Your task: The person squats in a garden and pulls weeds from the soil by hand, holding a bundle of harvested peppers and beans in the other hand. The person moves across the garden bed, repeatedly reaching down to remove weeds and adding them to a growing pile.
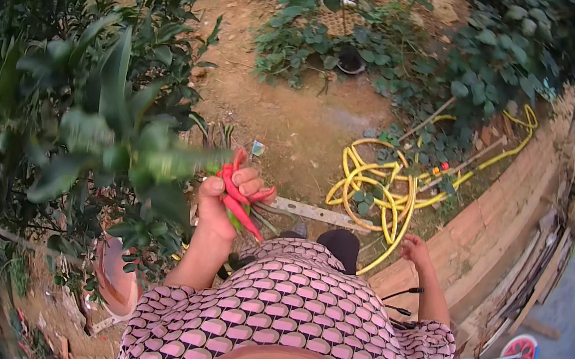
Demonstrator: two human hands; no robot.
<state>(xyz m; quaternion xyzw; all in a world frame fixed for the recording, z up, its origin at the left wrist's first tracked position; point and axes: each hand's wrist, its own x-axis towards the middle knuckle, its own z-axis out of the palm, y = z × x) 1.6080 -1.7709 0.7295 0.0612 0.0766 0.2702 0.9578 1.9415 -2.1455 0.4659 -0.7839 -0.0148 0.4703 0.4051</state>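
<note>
My left hand [216, 214] is closed around a bunch of red chili peppers [242, 216], whose tips stick out between and below the fingers. A green pepper [233, 220] shows under the red ones. Blurred green leaves [157, 154] of a shrub reach right up to this hand and hide part of its left side. My right hand [415, 250] hangs low on the other side, loosely curled with nothing visible in it. Beside it runs a yellow hose [393, 248], apparently not gripped.
A leafy shrub [53, 105] fills the left side. The hose lies in loops [370, 183] on bare soil [287, 107], near a pale perforated strip [321, 214]. Vines [485, 53] grow at the back right. A brick ledge [481, 225] borders the right; beyond stands a round red-topped stool [518, 357].
</note>
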